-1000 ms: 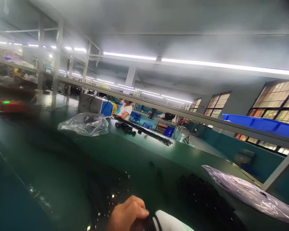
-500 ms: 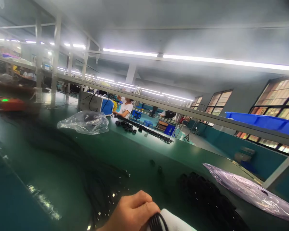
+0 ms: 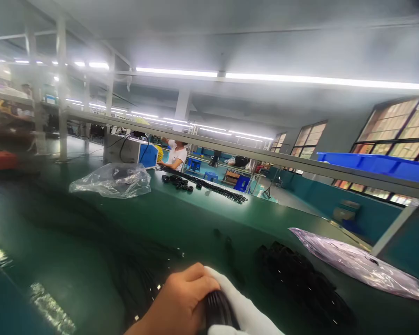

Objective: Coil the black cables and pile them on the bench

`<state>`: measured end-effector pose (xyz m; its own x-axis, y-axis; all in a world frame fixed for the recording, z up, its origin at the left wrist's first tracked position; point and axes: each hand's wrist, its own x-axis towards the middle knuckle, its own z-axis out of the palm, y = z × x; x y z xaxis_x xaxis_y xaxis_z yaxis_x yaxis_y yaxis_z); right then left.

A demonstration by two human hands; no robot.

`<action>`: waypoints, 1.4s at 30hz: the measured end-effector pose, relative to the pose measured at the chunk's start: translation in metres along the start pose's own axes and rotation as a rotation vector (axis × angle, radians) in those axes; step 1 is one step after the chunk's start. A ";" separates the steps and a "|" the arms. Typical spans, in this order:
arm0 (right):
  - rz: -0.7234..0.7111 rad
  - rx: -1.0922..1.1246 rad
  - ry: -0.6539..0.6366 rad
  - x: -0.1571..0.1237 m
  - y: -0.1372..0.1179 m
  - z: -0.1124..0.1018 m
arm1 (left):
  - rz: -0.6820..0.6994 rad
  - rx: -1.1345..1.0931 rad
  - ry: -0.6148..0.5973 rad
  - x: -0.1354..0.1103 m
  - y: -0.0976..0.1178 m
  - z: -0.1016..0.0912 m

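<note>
At the bottom centre, my left hand [image 3: 181,295], bare, is closed around a bundled black cable [image 3: 218,309], whose loops lie side by side. My right hand [image 3: 247,304], in a white glove, wraps the same bundle from the other side; its lower part is cut off by the frame edge. To the left, loose black cables [image 3: 139,274] with small shiny metal ends spread over the green table [image 3: 181,223]. A dark heap of coiled black cables [image 3: 300,284] lies right of my hands.
A clear plastic bag [image 3: 113,179] and a blue-grey machine [image 3: 132,151] stand further back. Small black coils [image 3: 178,182] and a strand of straight cables [image 3: 219,188] lie near the far edge. A pinkish plastic bag [image 3: 363,265] is at right. Beyond, a person [image 3: 176,156] works.
My gloved right hand has come further up into view and closed round the black cable beside my left hand. The view has turned slightly to the right.
</note>
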<state>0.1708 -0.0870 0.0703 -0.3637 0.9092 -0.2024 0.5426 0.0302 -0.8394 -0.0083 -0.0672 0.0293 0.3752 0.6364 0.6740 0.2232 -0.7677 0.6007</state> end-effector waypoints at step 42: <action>-0.088 0.913 -0.148 0.033 0.059 0.036 | -0.683 0.083 -0.025 0.005 -0.025 0.049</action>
<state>0.1632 -0.0698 -0.0037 -0.5022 0.8551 -0.1287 -0.2748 -0.2989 -0.9139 0.0318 -0.0484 -0.0029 0.1465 0.9786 0.1447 0.4846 -0.1985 0.8519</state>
